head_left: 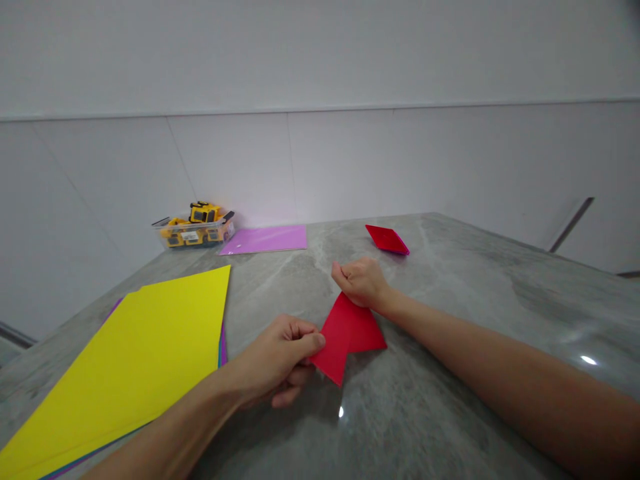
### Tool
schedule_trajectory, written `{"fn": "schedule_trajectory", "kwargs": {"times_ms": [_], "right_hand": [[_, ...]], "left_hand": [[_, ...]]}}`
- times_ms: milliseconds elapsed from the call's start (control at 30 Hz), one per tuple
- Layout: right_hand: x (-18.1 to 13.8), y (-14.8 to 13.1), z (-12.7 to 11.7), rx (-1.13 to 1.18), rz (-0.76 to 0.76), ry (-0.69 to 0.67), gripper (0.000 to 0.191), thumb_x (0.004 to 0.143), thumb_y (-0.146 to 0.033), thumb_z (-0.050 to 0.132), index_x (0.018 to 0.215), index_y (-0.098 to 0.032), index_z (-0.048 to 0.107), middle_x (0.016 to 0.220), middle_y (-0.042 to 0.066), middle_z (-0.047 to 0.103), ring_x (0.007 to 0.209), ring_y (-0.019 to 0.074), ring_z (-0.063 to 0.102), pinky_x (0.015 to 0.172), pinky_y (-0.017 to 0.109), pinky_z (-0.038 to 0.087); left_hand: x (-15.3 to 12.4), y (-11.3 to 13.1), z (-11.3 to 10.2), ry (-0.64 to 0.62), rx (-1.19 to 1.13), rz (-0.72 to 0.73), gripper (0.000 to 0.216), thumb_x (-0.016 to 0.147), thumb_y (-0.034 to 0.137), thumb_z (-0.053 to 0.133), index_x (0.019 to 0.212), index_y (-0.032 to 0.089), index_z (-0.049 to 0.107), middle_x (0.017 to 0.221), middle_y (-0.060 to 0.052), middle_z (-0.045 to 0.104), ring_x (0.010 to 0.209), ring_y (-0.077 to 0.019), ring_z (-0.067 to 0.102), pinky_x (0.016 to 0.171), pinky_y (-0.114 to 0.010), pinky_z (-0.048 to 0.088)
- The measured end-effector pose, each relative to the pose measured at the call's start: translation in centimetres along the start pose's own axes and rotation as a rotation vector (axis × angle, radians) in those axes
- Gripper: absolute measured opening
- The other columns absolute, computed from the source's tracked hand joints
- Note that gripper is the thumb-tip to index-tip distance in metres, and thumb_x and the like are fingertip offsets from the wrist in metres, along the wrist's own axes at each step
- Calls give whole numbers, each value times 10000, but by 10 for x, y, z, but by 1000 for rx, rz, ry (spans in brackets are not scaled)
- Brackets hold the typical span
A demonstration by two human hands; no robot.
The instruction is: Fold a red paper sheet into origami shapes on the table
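A folded red paper point(347, 335) lies on the grey marble table point(450, 313) in front of me. My left hand point(280, 357) pinches its near left corner between thumb and fingers. My right hand point(361, 281) is curled closed over the paper's far tip, pressing it onto the table. Both hands hold the same sheet.
A stack of coloured sheets with yellow on top point(135, 360) lies at the left. A purple sheet point(265, 239) and a clear box of yellow toy trucks point(196, 228) sit by the back wall. Another folded red paper piece point(387, 239) rests beyond my right hand.
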State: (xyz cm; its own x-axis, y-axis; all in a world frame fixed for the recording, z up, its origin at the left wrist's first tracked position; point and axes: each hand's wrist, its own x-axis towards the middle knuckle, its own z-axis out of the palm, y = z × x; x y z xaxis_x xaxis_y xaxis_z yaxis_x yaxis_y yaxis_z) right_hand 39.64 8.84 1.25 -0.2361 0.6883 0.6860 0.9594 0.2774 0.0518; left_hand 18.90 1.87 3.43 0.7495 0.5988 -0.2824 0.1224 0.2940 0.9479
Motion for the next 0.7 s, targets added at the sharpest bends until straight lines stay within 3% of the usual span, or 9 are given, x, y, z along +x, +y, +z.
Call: {"fn": "schedule_trajectory", "kwargs": {"times_ms": [200, 267, 300, 367, 433, 500, 567, 700], "right_hand": [[3, 19, 5, -51, 104, -23, 543, 919, -346, 410, 474, -174, 670, 495, 69, 647, 452, 139, 525, 475, 288, 212], [3, 30, 3, -78, 187, -17, 529, 922, -324, 403, 509, -167, 693, 515, 82, 659, 462, 148, 535, 465, 286, 208], [3, 34, 1, -91, 234, -10, 534, 933, -306, 380, 534, -162, 706, 530, 88, 666, 469, 150, 542, 464, 283, 210], [2, 36, -3, -104, 293, -2, 549, 947, -313, 357, 568, -155, 720, 550, 97, 674, 479, 154, 554, 463, 278, 213], [1, 28, -5, -97, 290, -10, 545, 948, -348, 372, 580, -156, 726, 563, 100, 681, 489, 161, 567, 468, 281, 215], [1, 13, -6, -84, 272, -17, 533, 945, -358, 391, 581, -160, 726, 563, 96, 682, 489, 160, 571, 474, 284, 210], [0, -1, -6, -69, 258, -18, 527, 942, -356, 398, 571, -164, 719, 560, 90, 682, 479, 156, 564, 480, 294, 197], [-3, -17, -11, 45, 141, -15, 514, 937, -360, 417, 538, -164, 674, 537, 63, 657, 461, 129, 521, 493, 307, 187]], "left_hand": [[-13, 3, -12, -113, -157, 32, 385, 742, 396, 698, 555, 187, 434, 393, 120, 237, 273, -10, 133, 223, -126, 256], [-17, 7, -17, -123, -210, 126, 435, 685, 408, 729, 483, 178, 420, 400, 96, 282, 258, -17, 197, 220, -148, 263], [-17, 9, -19, -65, -224, 206, 456, 678, 412, 728, 462, 178, 402, 402, 90, 285, 258, -22, 221, 226, -152, 257], [-11, 12, -23, 245, -220, 386, 468, 710, 394, 705, 476, 175, 364, 431, 99, 238, 315, -16, 215, 281, -125, 242], [-2, 11, -26, 479, -92, 436, 415, 750, 433, 663, 554, 175, 404, 477, 90, 311, 367, -28, 267, 337, -132, 290], [7, 6, -27, 543, 123, 325, 398, 765, 549, 604, 667, 184, 477, 488, 79, 391, 369, -58, 316, 330, -163, 286], [13, 0, -26, 494, 356, 219, 427, 771, 588, 578, 681, 176, 506, 456, 70, 412, 366, -76, 351, 347, -184, 288], [13, -6, -23, 482, 498, 179, 462, 806, 586, 516, 590, 180, 474, 428, 61, 401, 358, -80, 343, 366, -204, 254]]}}
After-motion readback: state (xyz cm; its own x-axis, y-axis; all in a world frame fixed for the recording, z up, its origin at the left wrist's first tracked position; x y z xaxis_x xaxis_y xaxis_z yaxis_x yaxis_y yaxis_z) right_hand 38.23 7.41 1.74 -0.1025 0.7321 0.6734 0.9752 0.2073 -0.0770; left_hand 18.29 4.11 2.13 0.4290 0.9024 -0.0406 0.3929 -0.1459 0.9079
